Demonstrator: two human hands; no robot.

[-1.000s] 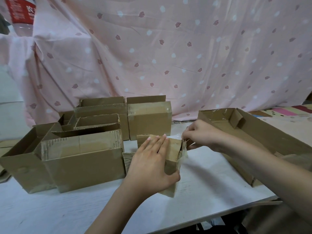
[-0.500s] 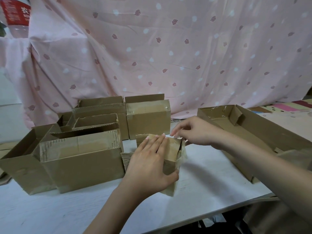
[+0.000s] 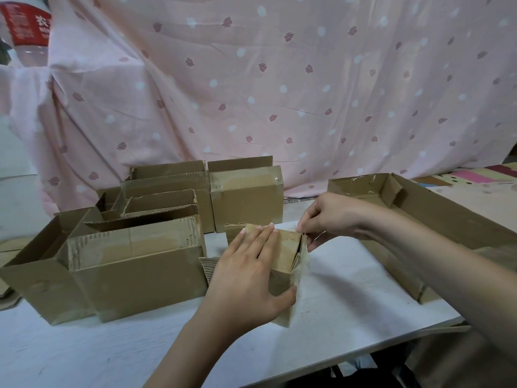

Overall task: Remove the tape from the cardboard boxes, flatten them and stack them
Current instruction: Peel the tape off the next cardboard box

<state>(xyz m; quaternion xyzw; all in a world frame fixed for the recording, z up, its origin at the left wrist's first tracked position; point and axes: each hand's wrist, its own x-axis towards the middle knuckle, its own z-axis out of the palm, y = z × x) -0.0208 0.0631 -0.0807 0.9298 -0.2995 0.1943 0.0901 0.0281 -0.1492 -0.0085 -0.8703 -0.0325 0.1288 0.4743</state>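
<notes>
Pink leaf-print sheet (image 3: 279,79) hung up as a backdrop, white table (image 3: 349,298) in front of it, so pretty much a home setup. Far left there's a bunch of open boxes (image 3: 134,264) crowded together, some with clear tape visible on them, so I'd guess that's the pile waiting its turn. Behind them one closed taped box (image 3: 246,197) stands upright.

Middle of the table is the small box (image 3: 282,256) being worked on. The left hand (image 3: 246,275) lies on top with fingers laid flat and the thumb hooked round the near side, basically pinning it down so it doesn't slide when the tape gets yanked. The right hand (image 3: 330,217) is at the box's far right top corner, fingertips pinched together on what looks like the edge of the clear tape (image 3: 300,273). It's too thin and see-through to be sure how much they've got.

Off to the right sits a long shallow open box (image 3: 419,208), well apart from the small one. Nothing looks flattened or stacked yet, so early days I'd say.
</notes>
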